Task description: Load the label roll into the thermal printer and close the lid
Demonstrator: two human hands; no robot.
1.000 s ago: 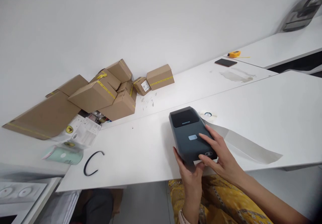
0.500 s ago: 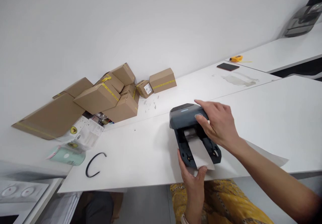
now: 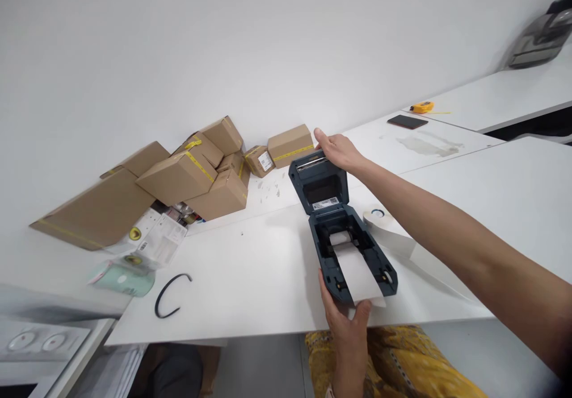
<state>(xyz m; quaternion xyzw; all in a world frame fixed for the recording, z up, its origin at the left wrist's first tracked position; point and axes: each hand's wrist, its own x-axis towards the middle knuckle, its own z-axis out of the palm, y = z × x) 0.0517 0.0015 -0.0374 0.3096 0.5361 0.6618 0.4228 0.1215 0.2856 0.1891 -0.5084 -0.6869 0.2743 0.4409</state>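
Note:
A dark blue-grey label printer point(image 3: 318, 240) stands near the table's front edge with its lid point(image 3: 308, 190) tipped up and back. Inside it sits a small white roll of paper point(image 3: 341, 238), and a white paper strip point(image 3: 358, 274) runs from it over the printer's front. My left hand point(image 3: 346, 326) grips the front left corner, its thumb pressing the strip's end against the printer. At the lid's upper right edge, my right hand point(image 3: 338, 149) is closed around the rim. Its fingertips behind the lid are partly hidden.
Behind my right forearm lies a loose roll of labels point(image 3: 379, 219) with a trailing strip. Cardboard boxes point(image 3: 179, 174) are piled at the left back. A black headband point(image 3: 163, 297), a green pouch point(image 3: 127, 279), a phone point(image 3: 407, 122) and a yellow tape measure point(image 3: 422, 108) lie about the table.
The printer lid has swung from half lowered to wide open, with my right hand moving up and back on it. My left hand stays at the front corner. The label roll has come into view.

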